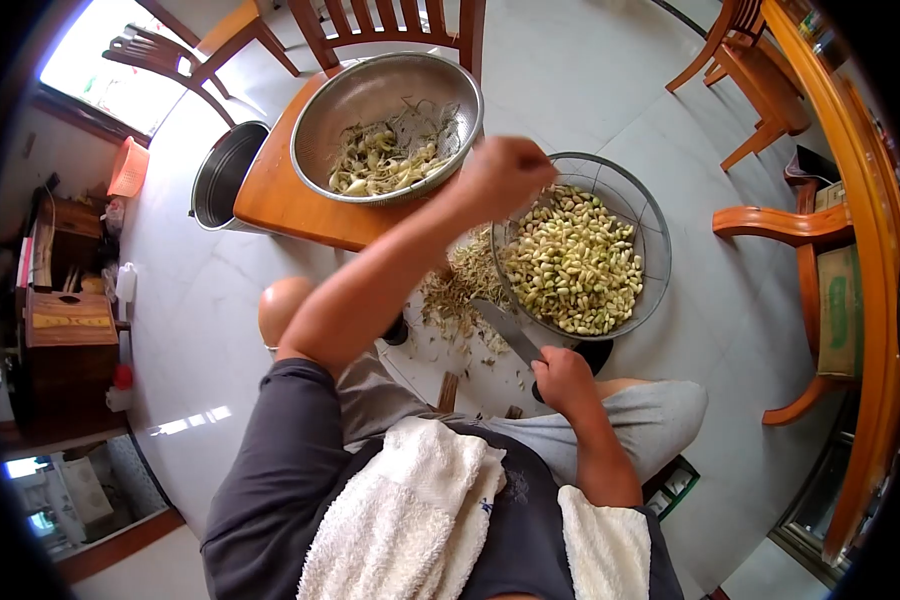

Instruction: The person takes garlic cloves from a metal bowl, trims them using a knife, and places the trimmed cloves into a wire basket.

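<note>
My left hand [513,178] is closed above the near-left rim of a round wire-mesh basket [656,232]. Whatever its fingers hold, if anything, is hidden. Many trimmed, pale green-white bulbs [575,260] fill the basket. My right hand [564,378] grips a kitchen knife [507,330] by its dark handle, the wide blade pointing up and left below the basket. Beyond my left forearm, a perforated metal colander [315,135] holds bulbs with stringy roots and stems [385,160]. Dry trimmings [455,295] lie heaped on the floor between my knees.
The colander stands on a wooden chair's seat [270,190], beside a dark metal bucket [228,175]. An orange basket [128,167] and a wooden cabinet [70,320] line the left. More chairs [755,85] and a long wooden table [875,200] edge the right. White towels [400,500] drape my chest.
</note>
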